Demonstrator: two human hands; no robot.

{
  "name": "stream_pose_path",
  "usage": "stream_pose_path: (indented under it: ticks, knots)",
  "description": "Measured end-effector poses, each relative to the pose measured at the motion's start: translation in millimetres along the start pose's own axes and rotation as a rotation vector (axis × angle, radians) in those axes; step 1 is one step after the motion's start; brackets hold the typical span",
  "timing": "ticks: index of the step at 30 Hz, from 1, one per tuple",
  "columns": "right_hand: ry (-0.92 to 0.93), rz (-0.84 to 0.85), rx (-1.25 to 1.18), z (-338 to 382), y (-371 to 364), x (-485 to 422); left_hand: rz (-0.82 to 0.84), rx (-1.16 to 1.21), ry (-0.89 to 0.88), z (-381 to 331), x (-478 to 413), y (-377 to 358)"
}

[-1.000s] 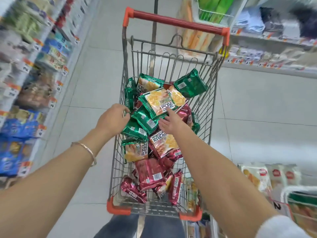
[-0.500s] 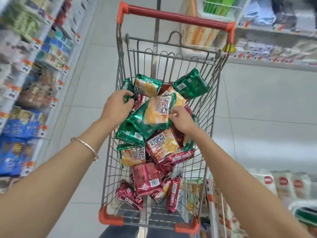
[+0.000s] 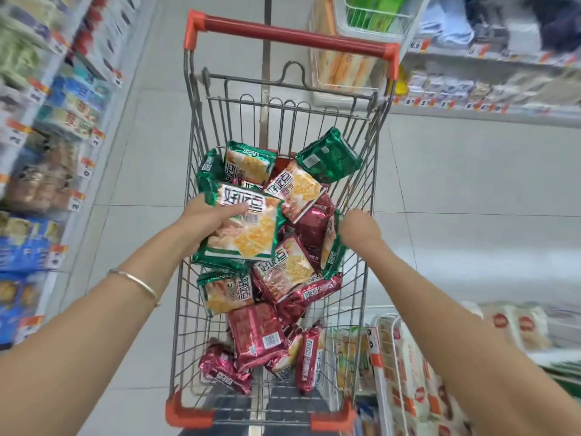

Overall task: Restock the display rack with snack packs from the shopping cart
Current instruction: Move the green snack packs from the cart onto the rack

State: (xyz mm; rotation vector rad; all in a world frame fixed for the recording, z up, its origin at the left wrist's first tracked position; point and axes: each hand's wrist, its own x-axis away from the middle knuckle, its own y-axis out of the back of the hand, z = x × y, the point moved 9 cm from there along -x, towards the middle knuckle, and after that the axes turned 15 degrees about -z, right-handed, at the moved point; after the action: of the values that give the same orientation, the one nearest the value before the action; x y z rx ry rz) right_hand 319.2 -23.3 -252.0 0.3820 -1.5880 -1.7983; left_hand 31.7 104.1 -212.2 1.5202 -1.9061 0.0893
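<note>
A wire shopping cart (image 3: pixel 191 146) with a red handle stands in front of me, holding several green and red snack packs. My left hand (image 3: pixel 204 220) grips a stack of green snack packs (image 3: pixel 248 228), thumb across the top pack, lifted above the pile. My right hand (image 3: pixel 358 229) pinches the edge of another green snack pack (image 3: pixel 333 247) standing on edge at the cart's right wall. Red snack packs (image 3: pixel 257 335) lie lower in the basket. The display rack (image 3: pixel 405 366) with white packs sits low at the right.
Stocked shelves (image 3: pixel 37 158) with price tags line the left side of the aisle. More shelving (image 3: pixel 490 89) runs along the far right, with a white wire basket (image 3: pixel 374 20) beyond the cart handle. Pale tiled floor (image 3: pixel 471 190) lies on both sides of the cart.
My left hand has taken over the green pack and holds it flat over the pile. My right hand let go of it and moved right onto another green pack by the cart wall.
</note>
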Motion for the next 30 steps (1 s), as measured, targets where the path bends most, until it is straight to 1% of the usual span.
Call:
stream_pose_path:
  ticks: [1, 3, 5, 6, 9, 11, 13, 15, 16, 18, 19, 22, 24, 25, 27, 28, 30]
  knots:
    - [-0.004, 0.015, 0.125, -2.8, -17.3, 7.2, -0.066, 0.001, -0.035, -2.0, -5.0, 10.3]
    - [0.026, 0.052, 0.286, -2.6, -51.1, 20.3, -0.130, -0.003, -0.079, -5.4, -10.1, 25.0]
    - [0.044, 0.015, 0.332, -0.9, -64.9, 28.3, -0.160, -0.028, -0.098, -7.6, -11.6, 33.9]
    - [0.046, 0.000, 0.287, -1.0, -65.9, 29.4, -0.166, -0.037, -0.104, -8.8, -11.1, 35.9]
    - [0.030, -0.065, 0.068, -5.5, -57.6, 34.3, -0.163, -0.022, -0.126, -11.4, -11.6, 39.7]
    - [0.005, -0.152, -0.080, -11.7, -42.2, 35.9, -0.165, -0.013, -0.140, -13.5, -12.1, 40.0]
    - [0.000, -0.207, -0.291, -14.1, -19.1, 38.4, -0.181, -0.009, -0.154, -16.6, -13.3, 40.4]
    - [-0.012, -0.229, -0.575, -15.9, 11.7, 45.7, -0.195, -0.040, -0.161, -18.3, -13.0, 39.6]
    - [-0.055, -0.212, -0.760, -18.6, 27.1, 51.3, -0.204, -0.062, -0.177, -22.3, -9.2, 39.4]
    - [-0.195, -0.117, -1.142, -23.8, 51.3, 65.2, -0.216, -0.094, -0.213, -29.7, -6.8, 38.2]
    - [-0.254, -0.074, -1.289, -26.9, 59.7, 71.0, -0.218, -0.098, -0.222, -35.0, -3.7, 35.8]
    - [-0.361, 0.000, -1.591, -30.5, 75.9, 88.4, -0.170, -0.082, -0.201, -56.5, 25.7, 18.0]
    - [-0.446, 0.032, -1.743, -29.6, 74.5, 105.3, -0.080, -0.086, -0.181, -63.7, 47.7, -5.5]
    - [-0.487, 0.036, -1.777, -28.0, 72.4, 116.6, -0.002, -0.088, -0.168, -66.1, 61.2, -20.3]
    - [-0.592, 0.044, -1.781, -25.1, 65.3, 142.0, 0.157, -0.116, -0.128, -67.1, 87.2, -47.8]
    - [-0.635, 0.064, -1.772, -24.2, 62.4, 154.7, 0.224, -0.169, -0.119, -66.7, 102.9, -60.2]
    - [-0.639, 0.121, -1.794, -24.9, 63.3, 178.3, 0.313, -0.246, -0.138, -65.9, 125.6, -80.0]
